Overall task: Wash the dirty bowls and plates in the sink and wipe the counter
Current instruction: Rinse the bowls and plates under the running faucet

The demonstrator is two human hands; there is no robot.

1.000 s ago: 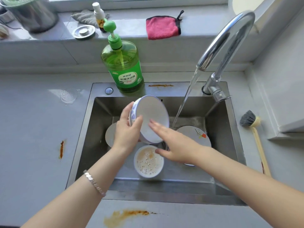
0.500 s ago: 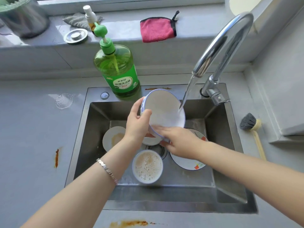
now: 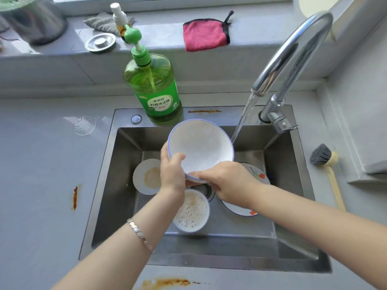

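I hold a white bowl with a blue rim (image 3: 201, 146) tilted over the steel sink (image 3: 109, 185), its opening toward me. My left hand (image 3: 172, 172) grips its left rim, thumb inside. My right hand (image 3: 228, 183) grips its lower edge. The water stream from the faucet (image 3: 293, 51) runs just past the bowl's right edge. On the sink floor lie a small stained plate (image 3: 146, 176), a bowl of foamy brown water (image 3: 191, 211) and a flower-patterned plate (image 3: 249, 208), partly under my right hand.
A green dish soap bottle (image 3: 155, 91) stands behind the sink. A pink cloth (image 3: 204, 35) lies on the window ledge, and a dish brush (image 3: 326, 164) on the counter at right. Brown stains mark the counter (image 3: 41, 185) at left, at the near edge and behind the sink.
The bowl has turned from side-on to face me and moved right to the water stream. My right hand went from touching its inside to gripping its lower edge.
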